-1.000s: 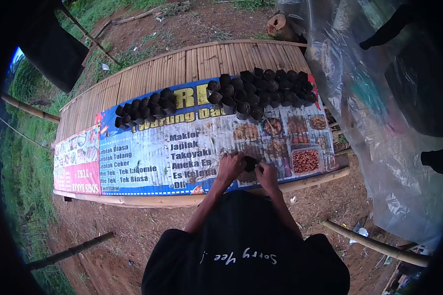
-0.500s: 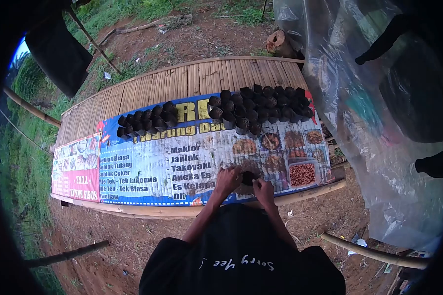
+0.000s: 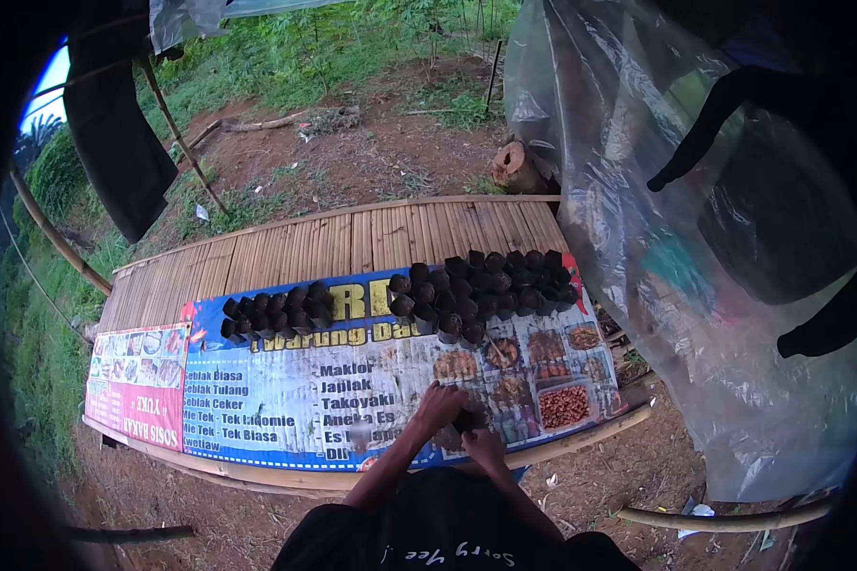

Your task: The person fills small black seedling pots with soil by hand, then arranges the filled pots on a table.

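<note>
My left hand (image 3: 440, 403) and my right hand (image 3: 484, 444) come together over the near edge of a printed banner (image 3: 286, 381). Between them is a small black bag (image 3: 469, 417), partly covered by the fingers. My left hand holds its far left side, my right hand its near side. Beyond the hands, a large cluster of dark soil-filled bags (image 3: 476, 295) stands on the banner, with a smaller cluster (image 3: 276, 312) to its left. A clear container of brown beans or nuts (image 3: 564, 406) is seen to the right of my hands; whether it is real or printed, I cannot tell.
The banner lies over a bamboo-slat platform (image 3: 352, 238). Clear plastic sheeting (image 3: 628, 238) hangs at the right, beside a cut log (image 3: 519, 168). A bamboo pole (image 3: 724, 521) extends at the lower right. Dark cloth (image 3: 124, 152) hangs at the upper left.
The view has tilted up, so the platform and banner appear lower. My hands have drawn closer together around the black bag, whose opening showed more clearly before.
</note>
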{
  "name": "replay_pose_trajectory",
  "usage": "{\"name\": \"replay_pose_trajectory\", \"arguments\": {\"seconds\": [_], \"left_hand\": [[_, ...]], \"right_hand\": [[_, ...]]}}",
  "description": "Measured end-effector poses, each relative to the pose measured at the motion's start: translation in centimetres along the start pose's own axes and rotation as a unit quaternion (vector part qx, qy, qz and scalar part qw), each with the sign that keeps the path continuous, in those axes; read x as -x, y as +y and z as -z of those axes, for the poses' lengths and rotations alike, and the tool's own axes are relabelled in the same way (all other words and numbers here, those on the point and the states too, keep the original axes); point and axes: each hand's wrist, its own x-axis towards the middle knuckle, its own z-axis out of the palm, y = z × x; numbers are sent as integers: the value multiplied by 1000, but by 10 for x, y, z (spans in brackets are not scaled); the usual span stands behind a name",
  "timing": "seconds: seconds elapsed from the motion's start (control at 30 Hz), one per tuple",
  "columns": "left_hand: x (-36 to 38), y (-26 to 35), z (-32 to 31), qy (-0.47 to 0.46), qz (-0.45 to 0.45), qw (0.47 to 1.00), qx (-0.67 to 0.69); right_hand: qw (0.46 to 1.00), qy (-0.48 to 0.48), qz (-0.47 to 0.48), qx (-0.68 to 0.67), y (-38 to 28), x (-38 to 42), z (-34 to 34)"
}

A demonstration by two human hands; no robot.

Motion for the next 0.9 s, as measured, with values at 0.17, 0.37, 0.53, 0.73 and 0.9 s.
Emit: {"name": "replay_pose_trajectory", "arguments": {"seconds": [0.17, 0.37, 0.53, 0.73, 0.9], "left_hand": [[11, 9, 11, 51, 60, 996, 35], [34, 13, 10, 82, 254, 951, 156], [34, 4, -2, 78, 246, 965, 54], [26, 8, 6, 81, 162, 983, 8], [19, 6, -5, 30, 165, 986, -13]], "right_hand": [[997, 22, 38, 68, -17, 0, 31], [988, 46, 145, 11, -14, -36, 43], [975, 115, 173, 76, -29, -32, 46], [992, -31, 42, 112, -35, -20, 49], [993, 21, 46, 111, -14, -26, 17]]}}
